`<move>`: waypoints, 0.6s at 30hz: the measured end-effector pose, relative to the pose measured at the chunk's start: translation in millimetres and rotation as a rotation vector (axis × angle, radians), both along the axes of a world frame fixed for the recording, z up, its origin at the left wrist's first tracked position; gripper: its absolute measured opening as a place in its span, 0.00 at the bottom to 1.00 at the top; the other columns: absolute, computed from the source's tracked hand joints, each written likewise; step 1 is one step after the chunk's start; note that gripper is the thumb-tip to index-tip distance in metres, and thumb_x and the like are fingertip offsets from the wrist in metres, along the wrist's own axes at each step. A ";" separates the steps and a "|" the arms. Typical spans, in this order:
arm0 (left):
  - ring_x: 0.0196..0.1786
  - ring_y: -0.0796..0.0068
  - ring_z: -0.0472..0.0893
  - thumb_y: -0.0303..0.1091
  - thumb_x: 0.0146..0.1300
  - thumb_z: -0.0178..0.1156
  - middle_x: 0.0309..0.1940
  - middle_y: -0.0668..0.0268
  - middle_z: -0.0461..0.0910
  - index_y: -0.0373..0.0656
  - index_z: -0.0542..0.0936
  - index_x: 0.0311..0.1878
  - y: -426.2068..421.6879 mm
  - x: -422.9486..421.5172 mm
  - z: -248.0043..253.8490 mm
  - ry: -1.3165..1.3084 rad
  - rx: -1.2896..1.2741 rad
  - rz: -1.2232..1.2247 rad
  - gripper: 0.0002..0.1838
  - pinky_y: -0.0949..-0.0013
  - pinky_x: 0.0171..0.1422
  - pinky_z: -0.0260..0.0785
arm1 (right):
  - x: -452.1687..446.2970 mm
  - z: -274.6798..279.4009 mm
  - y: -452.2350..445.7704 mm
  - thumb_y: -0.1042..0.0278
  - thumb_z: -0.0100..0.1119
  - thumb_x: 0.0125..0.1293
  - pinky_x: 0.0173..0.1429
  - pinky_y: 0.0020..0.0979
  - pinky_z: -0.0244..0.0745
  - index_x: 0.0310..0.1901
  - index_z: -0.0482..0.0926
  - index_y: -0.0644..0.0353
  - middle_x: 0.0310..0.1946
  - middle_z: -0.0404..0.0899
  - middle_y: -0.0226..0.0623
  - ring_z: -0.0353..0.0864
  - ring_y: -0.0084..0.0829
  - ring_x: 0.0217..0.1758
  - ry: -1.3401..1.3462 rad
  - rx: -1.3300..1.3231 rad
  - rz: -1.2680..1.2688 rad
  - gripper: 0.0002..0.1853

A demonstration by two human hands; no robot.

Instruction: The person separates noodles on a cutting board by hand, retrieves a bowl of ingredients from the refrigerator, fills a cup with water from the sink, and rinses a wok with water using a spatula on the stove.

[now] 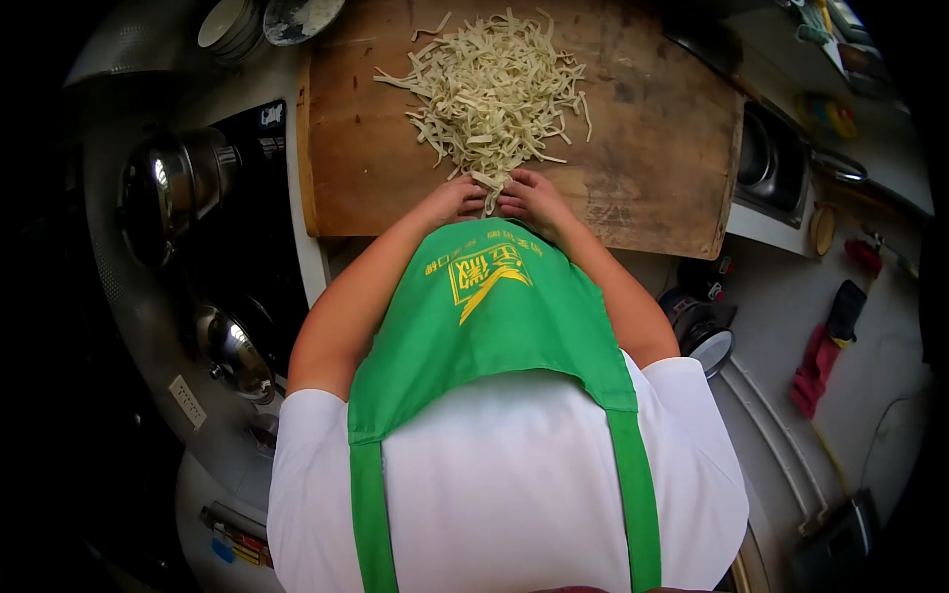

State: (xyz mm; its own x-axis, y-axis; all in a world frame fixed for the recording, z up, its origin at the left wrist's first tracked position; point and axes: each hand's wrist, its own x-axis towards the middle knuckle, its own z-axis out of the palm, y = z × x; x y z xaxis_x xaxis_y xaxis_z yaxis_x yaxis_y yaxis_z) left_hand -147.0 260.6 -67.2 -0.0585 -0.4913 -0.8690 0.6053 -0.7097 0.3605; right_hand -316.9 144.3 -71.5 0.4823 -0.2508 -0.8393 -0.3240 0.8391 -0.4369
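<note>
A loose heap of pale, flat-cut noodles [494, 89] lies on the wooden board [652, 138]. At the heap's near end, close to the board's front edge, a few strands hang together between my two hands. My left hand [453, 199] is on the left of these strands, its fingers curled in against them. From the other side my right hand [537, 202] closes on the same strands, fingers bent inward. The apron and the backs of the hands partly hide the fingertips.
Left of the board is a dark stovetop with a lidded steel pot [163, 193] and a shiny lid [232, 351]. Stacked bowls [229, 28] and a floury plate [301, 18] stand at the back left. A dark pan [756, 143] sits to the right. My green apron [474, 326] reaches the board's edge.
</note>
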 end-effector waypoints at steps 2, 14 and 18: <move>0.56 0.66 0.79 0.37 0.72 0.49 0.57 0.61 0.77 0.39 0.66 0.66 -12.8 0.9 26.8 0.030 -0.106 -0.038 0.23 0.62 0.62 0.71 | 20.2 14.4 -4.9 0.72 0.58 0.67 0.47 0.29 0.81 0.61 0.69 0.58 0.46 0.78 0.34 0.81 0.28 0.45 -0.087 -0.087 0.075 0.21; 0.54 0.66 0.78 0.40 0.73 0.45 0.54 0.62 0.79 0.38 0.70 0.62 72.8 21.2 14.9 -0.281 0.218 0.080 0.21 0.60 0.58 0.72 | -34.1 28.0 -57.9 0.73 0.49 0.70 0.49 0.29 0.80 0.60 0.71 0.62 0.47 0.82 0.38 0.82 0.27 0.45 0.047 -0.183 0.267 0.17; 0.47 0.69 0.80 0.40 0.72 0.46 0.49 0.64 0.81 0.40 0.72 0.59 84.4 11.6 -1.2 -0.129 0.237 0.132 0.18 0.65 0.49 0.75 | -51.3 -23.5 -26.8 0.69 0.52 0.71 0.53 0.28 0.78 0.59 0.73 0.60 0.48 0.82 0.35 0.81 0.26 0.47 -0.072 0.024 0.559 0.16</move>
